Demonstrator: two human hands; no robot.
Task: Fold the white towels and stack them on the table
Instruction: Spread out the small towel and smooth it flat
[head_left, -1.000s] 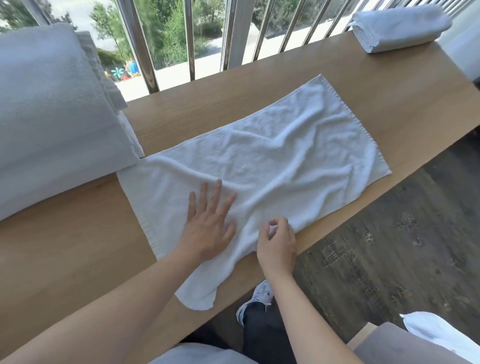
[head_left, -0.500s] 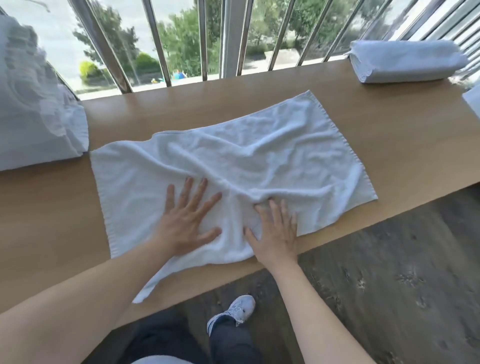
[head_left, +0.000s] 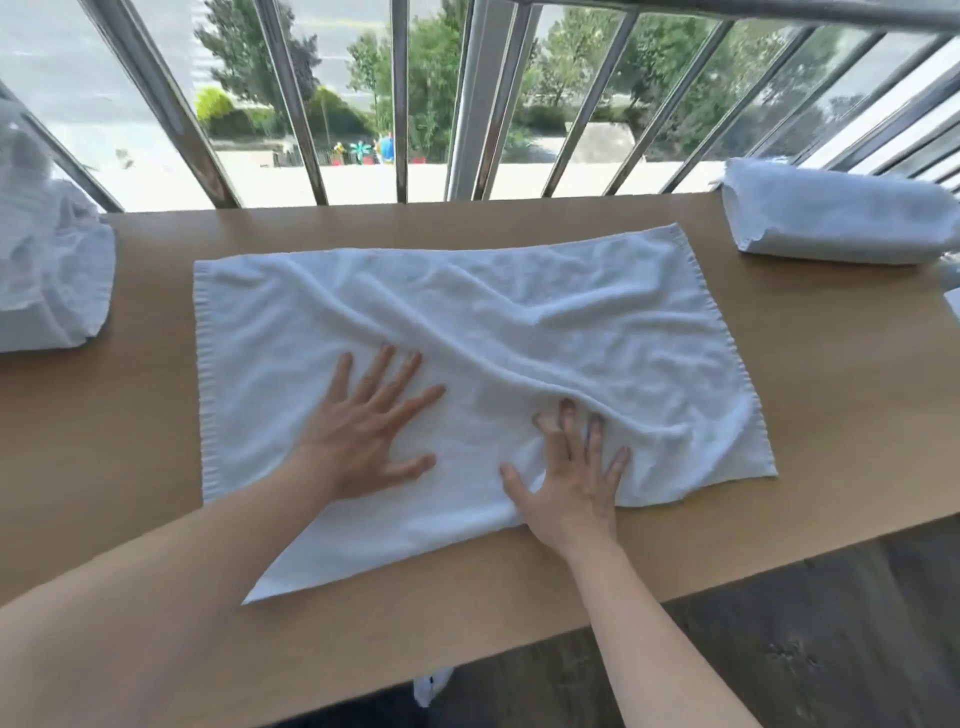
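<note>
As the fingers (head_left: 375, 373) of the left hand (head_left: 358, 441) and right hand (head_left: 574, 491) lay spread apart and flat, they pressed on a wrinkled white terry towel (head_left: 519, 322) lying open on the smooth wooden table (head_left: 130, 441). A folded towel (head_left: 831, 223) sat at the far right, and a rumpled pile (head_left: 47, 280) at the left was cut off by the frame's edge.

Nubby terry towel (head_left: 519, 322), matt wood table (head_left: 831, 415)
</note>
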